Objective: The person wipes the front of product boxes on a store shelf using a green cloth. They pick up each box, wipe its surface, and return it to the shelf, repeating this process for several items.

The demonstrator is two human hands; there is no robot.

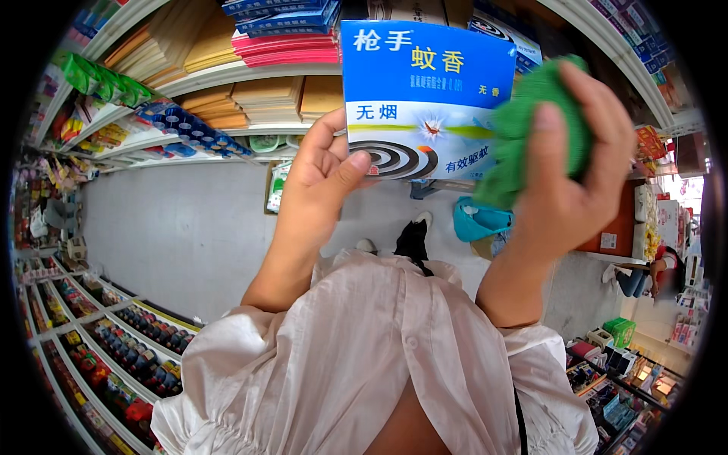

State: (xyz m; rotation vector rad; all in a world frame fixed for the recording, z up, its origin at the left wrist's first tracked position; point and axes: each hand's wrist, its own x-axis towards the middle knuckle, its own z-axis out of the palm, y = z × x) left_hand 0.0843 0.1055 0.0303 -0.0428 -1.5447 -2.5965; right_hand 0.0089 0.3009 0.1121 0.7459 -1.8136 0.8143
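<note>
My left hand grips a flat blue and white mosquito coil box by its lower left corner, thumb on the front. The box is held up with its printed face towards me, showing a black coil and an insect. In my right hand is a crumpled green cloth, slightly blurred. It overlaps the right edge of the box; whether it presses on the surface I cannot tell.
Ahead, a shelf carries stacks of paper goods and more mosquito coil boxes. A teal bag stands on the grey floor. Bottles line the shelving at lower left. Another person is at far right.
</note>
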